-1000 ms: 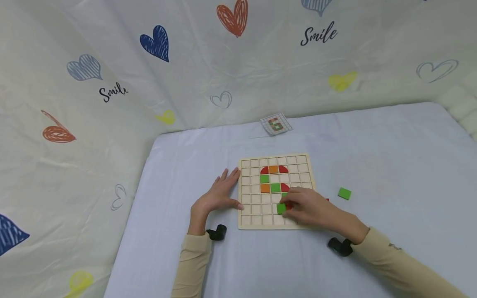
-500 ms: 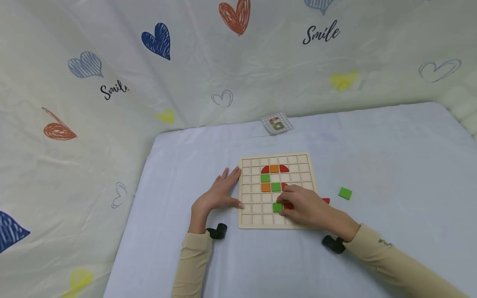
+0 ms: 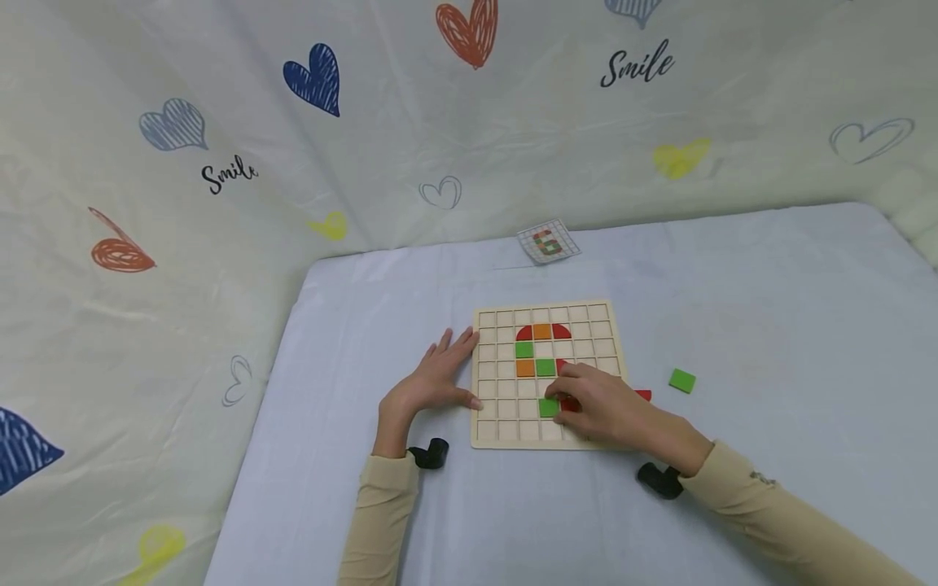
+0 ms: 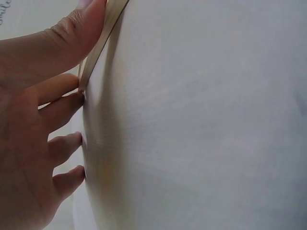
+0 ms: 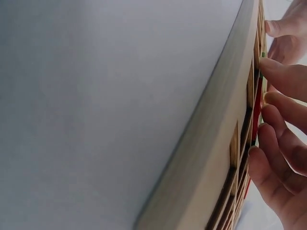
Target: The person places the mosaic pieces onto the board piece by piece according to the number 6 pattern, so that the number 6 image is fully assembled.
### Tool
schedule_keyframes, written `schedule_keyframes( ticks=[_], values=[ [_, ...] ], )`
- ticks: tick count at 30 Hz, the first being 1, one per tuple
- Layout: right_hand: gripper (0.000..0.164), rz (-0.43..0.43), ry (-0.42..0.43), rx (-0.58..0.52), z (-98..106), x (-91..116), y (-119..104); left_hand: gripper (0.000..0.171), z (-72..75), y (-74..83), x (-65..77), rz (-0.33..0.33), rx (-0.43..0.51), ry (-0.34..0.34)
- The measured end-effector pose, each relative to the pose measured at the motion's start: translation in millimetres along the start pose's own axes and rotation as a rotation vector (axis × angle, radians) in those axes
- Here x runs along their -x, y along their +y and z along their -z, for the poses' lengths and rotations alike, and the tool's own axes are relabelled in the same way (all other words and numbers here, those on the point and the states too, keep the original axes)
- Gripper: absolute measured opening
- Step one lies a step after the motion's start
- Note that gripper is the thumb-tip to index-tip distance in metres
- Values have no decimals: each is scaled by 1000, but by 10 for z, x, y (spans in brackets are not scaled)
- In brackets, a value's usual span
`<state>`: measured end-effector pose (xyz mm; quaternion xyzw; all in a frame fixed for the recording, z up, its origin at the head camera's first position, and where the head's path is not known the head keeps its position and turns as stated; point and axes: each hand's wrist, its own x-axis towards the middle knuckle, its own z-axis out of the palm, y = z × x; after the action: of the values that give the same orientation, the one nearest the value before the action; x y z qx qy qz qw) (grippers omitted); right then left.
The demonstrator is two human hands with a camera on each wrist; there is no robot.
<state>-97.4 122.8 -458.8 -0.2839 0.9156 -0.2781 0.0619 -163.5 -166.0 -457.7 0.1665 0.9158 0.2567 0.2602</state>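
A wooden grid board (image 3: 506,435) lies on the table, bearing red, orange and green tiles in a curved outline. My left hand (image 3: 432,381) steadies its left side, fingers spread, with thumb and fingertips along the edge. In the lower rows, my right hand (image 3: 611,407) pinches a green tile (image 3: 549,408) at its right side between thumb and forefinger. Just right of it, a red tile (image 3: 570,404) shows partly under that hand. The right wrist view has the fingertips right at the grid, beside the red tile (image 5: 257,110). The right hand hides several cells.
A loose green tile (image 3: 682,381) lies right of the board, and a red piece (image 3: 642,395) shows at the board's right edge. At the table's back lies a pattern card (image 3: 548,242) with a coloured figure. A printed cloth (image 3: 381,122) hangs behind.
My right hand has shifted slightly left, bringing the green tile leftward into a cell beside the red tile. For the last half second it has barely moved. The left hand stays at the board's edge.
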Motion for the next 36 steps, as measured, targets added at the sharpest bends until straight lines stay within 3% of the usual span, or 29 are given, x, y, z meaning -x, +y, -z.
schedule_keyframes(
  ticks=[5, 14, 27, 36],
  values=[
    [19, 40, 50, 26, 74, 85, 34, 117, -20, 5, -19, 16, -19, -8],
    [21, -41, 69, -10, 297, 290, 272, 116, -16, -24, -16, 19, -28, -7],
    [31, -15, 283, 84, 437, 693, 728, 115, -14, 4, -12, -1, -22, -1],
    [35, 33, 247, 68, 429, 758, 846, 114, -16, -8, -12, -12, -21, -3]
  ],
)
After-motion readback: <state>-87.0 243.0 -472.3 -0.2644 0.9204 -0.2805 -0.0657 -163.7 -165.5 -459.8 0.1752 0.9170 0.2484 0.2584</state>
